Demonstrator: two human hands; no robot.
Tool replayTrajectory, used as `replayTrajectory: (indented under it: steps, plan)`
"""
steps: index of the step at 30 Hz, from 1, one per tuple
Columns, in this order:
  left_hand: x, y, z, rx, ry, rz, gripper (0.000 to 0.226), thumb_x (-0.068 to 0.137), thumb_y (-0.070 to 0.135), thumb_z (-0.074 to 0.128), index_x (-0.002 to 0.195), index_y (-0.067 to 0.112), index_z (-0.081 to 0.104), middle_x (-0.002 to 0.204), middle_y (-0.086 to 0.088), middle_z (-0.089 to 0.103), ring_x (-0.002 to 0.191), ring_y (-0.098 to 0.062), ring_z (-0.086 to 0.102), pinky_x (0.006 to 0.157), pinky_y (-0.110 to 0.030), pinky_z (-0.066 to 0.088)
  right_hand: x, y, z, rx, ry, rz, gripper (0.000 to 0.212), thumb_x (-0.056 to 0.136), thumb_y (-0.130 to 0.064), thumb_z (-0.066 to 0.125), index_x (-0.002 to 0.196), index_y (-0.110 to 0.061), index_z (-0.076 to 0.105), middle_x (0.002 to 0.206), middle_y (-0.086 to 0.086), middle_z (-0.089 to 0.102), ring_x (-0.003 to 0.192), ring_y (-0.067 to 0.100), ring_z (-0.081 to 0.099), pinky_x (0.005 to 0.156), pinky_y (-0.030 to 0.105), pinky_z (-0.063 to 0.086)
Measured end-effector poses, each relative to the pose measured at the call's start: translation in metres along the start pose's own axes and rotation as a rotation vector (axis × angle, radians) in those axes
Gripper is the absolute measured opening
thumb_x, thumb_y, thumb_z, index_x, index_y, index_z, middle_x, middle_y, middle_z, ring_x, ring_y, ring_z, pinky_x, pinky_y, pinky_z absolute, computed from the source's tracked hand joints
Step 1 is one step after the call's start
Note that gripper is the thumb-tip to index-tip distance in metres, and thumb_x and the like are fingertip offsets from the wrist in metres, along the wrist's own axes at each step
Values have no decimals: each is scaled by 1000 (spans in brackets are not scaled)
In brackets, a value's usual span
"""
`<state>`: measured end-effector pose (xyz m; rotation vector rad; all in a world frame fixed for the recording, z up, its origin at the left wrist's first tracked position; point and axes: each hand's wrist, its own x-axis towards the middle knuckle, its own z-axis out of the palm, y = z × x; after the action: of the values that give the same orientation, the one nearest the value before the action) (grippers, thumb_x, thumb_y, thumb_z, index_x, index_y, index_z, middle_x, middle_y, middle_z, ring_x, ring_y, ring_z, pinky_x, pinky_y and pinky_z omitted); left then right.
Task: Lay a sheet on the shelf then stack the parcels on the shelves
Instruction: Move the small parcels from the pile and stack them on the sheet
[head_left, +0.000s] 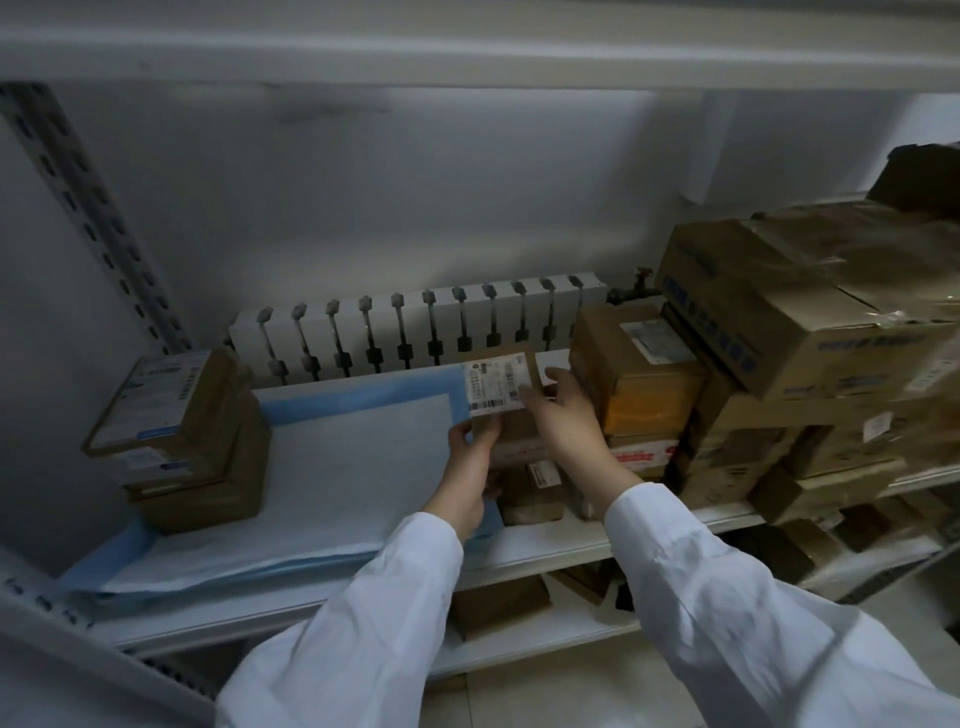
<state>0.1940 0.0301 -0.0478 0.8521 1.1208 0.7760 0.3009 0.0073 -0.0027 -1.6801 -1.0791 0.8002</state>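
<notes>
White metal shelving (545, 545) ran along a dim storeroom wall, and on it the white sheet with a blue border (337, 467) lay flat, so we judged step 1 done. At the sheet's left end stood a stack of about 3 brown cardboard parcels (192, 441) with white and blue labels. At the sheet's right edge we held 1 small brown cardboard parcel with a white barcode label (498, 387) over a low pile of similar brown parcels (530, 491). Our left hand (467, 467) pinched its lower left corner, and our right hand (566, 421) curled round its right side. Whether it touched the pile beneath, we could not tell. Right of the sheet rose a crowded heap of larger cardboard boxes (779, 322); behind the sheet sat a white ribbed radiator (405, 332). Only the 2 ends of the sheet carried parcels, so we reckoned the stacking partly done, with this parcel not yet set down. How many parcels remained, nothing showed.
</notes>
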Motion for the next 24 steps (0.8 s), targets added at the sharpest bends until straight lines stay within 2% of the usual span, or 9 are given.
replayTrajectory:
  steps: [2, 4, 6, 9, 12, 15, 18, 21, 24]
  plan:
    - [0, 3, -9, -187, 38, 28, 49, 90, 41, 55, 131, 23, 34, 119, -11, 55, 107, -28, 54, 90, -41, 49, 1, -4, 1, 123, 13, 35, 43, 98, -31, 44, 138, -15, 39, 125, 6, 56, 119, 25, 54, 92, 32, 43]
    - [1, 4, -21, -298, 64, 67, 51, 89, 34, 59, 132, 17, 37, 119, -14, 58, 102, -26, 59, 82, -38, 54, 4, 3, 5, 104, 56, 116, 39, 99, -19, 41, 137, -11, 40, 125, 11, 55, 118, 28, 53, 90, 31, 41]
    - [2, 5, -34, -333, 80, 97, 50, 88, 34, 59, 131, 16, 43, 122, -15, 59, 105, -26, 59, 82, -37, 54, 9, 18, 13, -134, 12, 200, 36, 98, -14, 40, 134, -8, 42, 127, 14, 54, 117, 30, 53, 89, 29, 40]
    - [0, 7, -48, -352, 107, 133, 24, 89, 35, 56, 110, 24, 57, 115, -11, 63, 111, -27, 56, 91, -38, 50, 13, 45, 29, -573, -187, 306, 30, 99, -25, 38, 120, -9, 52, 119, 12, 59, 109, 27, 57, 95, 32, 45]
    - [-5, 10, -58, -340, 135, 145, 23, 89, 36, 57, 108, 24, 58, 112, -9, 63, 110, -26, 56, 85, -34, 51, 24, 81, 44, -695, -273, 380, 45, 88, -41, 48, 125, -15, 48, 127, 11, 54, 117, 29, 52, 101, 40, 41]
    - [-9, 10, -68, -329, 150, 148, 34, 88, 37, 59, 117, 21, 55, 117, -10, 62, 111, -26, 56, 86, -34, 51, 50, 128, 57, -731, -287, 415, 77, 70, -51, 58, 137, -22, 34, 142, 13, 38, 126, 34, 41, 105, 49, 37]
    - [-14, 12, -77, -311, 140, 154, 25, 88, 37, 58, 109, 24, 57, 115, -9, 63, 111, -26, 56, 91, -37, 50, 26, 97, 53, -717, -251, 394, 81, 72, -44, 65, 140, -20, 28, 140, 14, 39, 124, 34, 43, 103, 47, 40]
    - [-19, 14, -84, -310, 139, 161, 24, 88, 38, 59, 107, 25, 57, 114, -9, 63, 111, -26, 56, 93, -38, 49, 14, 77, 49, -684, -224, 359, 83, 76, -35, 70, 142, -15, 23, 136, 15, 43, 119, 32, 49, 96, 38, 46]
    - [-24, 15, -89, -320, 143, 180, 21, 88, 38, 58, 106, 26, 58, 114, -8, 63, 112, -26, 56, 95, -39, 48, 8, 60, 46, -638, -171, 286, 84, 73, -41, 70, 140, -17, 27, 136, 14, 42, 120, 33, 48, 93, 37, 45]
